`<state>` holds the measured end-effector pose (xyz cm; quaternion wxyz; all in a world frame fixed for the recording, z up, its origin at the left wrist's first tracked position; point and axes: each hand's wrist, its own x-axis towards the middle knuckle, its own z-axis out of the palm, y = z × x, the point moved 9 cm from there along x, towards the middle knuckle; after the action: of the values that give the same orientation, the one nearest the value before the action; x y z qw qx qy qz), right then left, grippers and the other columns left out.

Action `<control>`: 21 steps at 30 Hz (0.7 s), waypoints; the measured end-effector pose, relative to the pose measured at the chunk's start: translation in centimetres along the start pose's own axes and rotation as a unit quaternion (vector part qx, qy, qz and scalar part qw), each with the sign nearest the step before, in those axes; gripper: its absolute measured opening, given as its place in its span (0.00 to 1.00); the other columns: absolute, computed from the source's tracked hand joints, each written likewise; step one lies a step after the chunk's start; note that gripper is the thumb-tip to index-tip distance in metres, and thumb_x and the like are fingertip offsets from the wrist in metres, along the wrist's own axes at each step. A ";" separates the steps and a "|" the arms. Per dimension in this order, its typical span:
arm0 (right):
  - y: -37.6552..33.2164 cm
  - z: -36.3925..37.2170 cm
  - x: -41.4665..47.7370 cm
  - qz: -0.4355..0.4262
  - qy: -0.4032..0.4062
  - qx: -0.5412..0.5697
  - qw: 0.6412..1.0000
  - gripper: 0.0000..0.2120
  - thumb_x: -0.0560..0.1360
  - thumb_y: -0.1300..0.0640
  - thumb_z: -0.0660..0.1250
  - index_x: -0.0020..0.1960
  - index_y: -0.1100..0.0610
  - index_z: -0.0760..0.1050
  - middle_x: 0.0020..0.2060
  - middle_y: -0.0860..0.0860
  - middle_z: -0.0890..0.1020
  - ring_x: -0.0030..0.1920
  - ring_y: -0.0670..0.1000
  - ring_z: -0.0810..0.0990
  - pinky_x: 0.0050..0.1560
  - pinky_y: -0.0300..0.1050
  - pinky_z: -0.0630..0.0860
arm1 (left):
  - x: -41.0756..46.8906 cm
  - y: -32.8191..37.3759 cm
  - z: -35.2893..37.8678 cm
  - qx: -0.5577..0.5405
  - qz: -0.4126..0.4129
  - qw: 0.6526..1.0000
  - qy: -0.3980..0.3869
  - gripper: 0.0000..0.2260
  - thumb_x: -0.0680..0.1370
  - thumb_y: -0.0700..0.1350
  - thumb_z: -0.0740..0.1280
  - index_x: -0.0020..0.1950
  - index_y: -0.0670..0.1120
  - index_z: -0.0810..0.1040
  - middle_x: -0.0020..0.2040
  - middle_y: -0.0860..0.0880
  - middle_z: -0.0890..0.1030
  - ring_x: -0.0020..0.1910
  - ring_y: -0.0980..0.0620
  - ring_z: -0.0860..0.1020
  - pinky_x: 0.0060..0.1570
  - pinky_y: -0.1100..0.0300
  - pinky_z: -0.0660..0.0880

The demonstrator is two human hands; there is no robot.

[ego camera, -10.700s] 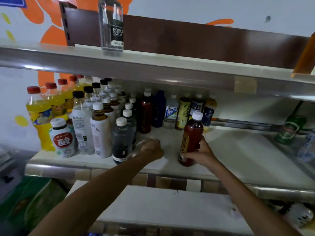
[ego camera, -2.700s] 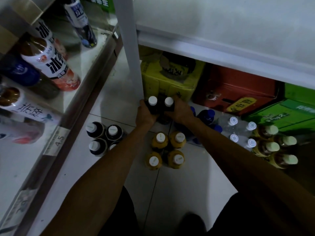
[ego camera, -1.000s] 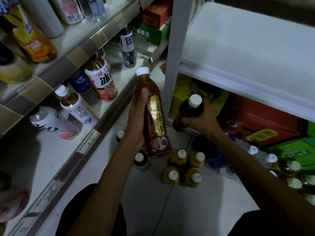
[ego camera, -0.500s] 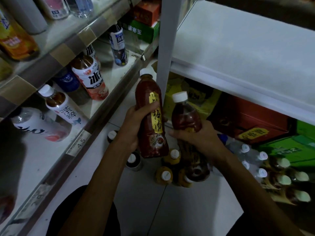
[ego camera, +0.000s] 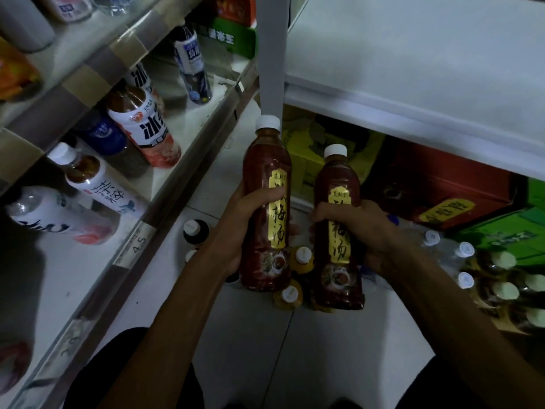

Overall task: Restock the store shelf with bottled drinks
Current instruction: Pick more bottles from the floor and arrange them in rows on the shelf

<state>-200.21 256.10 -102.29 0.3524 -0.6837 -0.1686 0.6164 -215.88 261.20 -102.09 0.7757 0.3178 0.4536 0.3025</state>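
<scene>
My left hand (ego camera: 236, 222) grips a dark red bottle (ego camera: 265, 160) with a white cap and a yellow label, held upright above the floor. Beside it my right hand (ego camera: 365, 231) grips a second dark red bottle (ego camera: 339, 290) of the same kind, slightly lower. Under both bottles, yellow bottles (ego camera: 290, 296) with white caps stand on the tiled floor. The store shelf (ego camera: 138, 240) runs along the left, with several bottles lying and standing on its tiers.
A white shelf board (ego camera: 413, 69) and its grey post (ego camera: 269, 54) fill the upper right. Red (ego camera: 442, 178), green (ego camera: 501, 237) and yellow (ego camera: 298, 160) cartons sit beneath it. Several capped bottles (ego camera: 501, 287) crowd the floor at right; black-bodied bottles (ego camera: 193, 231) stand by the shelf base.
Both hands have lifted the two red bottles from the floor cluster and brought them upright side by side. The right bottle has risen level with the left.
</scene>
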 end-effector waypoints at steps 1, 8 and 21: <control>0.1 0.1 0.1 -0.006 0.001 -0.004 1.000 0.14 0.65 0.64 0.75 0.49 0.62 0.78 0.39 0.59 0.82 0.36 0.56 0.82 0.37 0.49 0.80 | -0.3 0.0 0.1 -0.004 -0.003 1.000 0.003 0.27 0.67 0.47 0.71 0.64 0.44 0.73 0.38 0.42 0.80 0.36 0.41 0.81 0.36 0.51 0.80; 2.3 1.9 -1.1 0.043 -0.026 0.012 0.999 0.22 0.64 0.64 0.74 0.57 0.63 0.76 0.47 0.62 0.82 0.46 0.62 0.82 0.47 0.58 0.81 | -3.7 -0.8 -0.8 0.065 0.000 0.993 0.094 0.36 0.56 0.43 0.80 0.63 0.47 0.74 0.46 0.43 0.82 0.42 0.44 0.82 0.38 0.53 0.79; 5.3 3.5 -8.6 -0.017 -0.024 -0.068 0.997 0.16 0.68 0.69 0.74 0.46 0.50 0.76 0.42 0.54 0.83 0.38 0.45 0.82 0.36 0.36 0.79 | -13.1 -2.8 -0.1 0.063 -0.003 0.973 0.224 0.26 0.68 0.27 0.72 0.60 0.49 0.75 0.48 0.52 0.82 0.44 0.59 0.82 0.43 0.64 0.79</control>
<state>-206.23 247.65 -99.74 0.3115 -0.6884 -0.2300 0.6133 -220.77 249.60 -97.59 0.6338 0.2892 0.6345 0.3348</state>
